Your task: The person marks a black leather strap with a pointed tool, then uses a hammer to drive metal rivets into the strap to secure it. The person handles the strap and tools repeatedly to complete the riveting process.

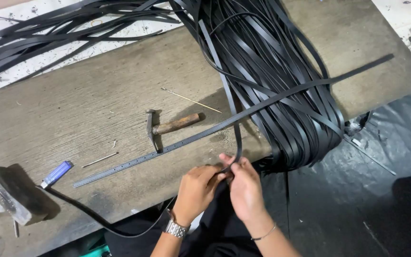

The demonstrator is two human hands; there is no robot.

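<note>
Left hand (197, 186) and right hand (243, 183) pinch one flat black rubber strip (236, 128) at the worn wooden workbench's (72, 104) near edge, beside the black strip bundle (272, 81); the wooden-handled hammer (167, 126) lies apart.

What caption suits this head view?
Both hands, left hand and right hand, pinch a black strap beside hammer and ruler.
</note>
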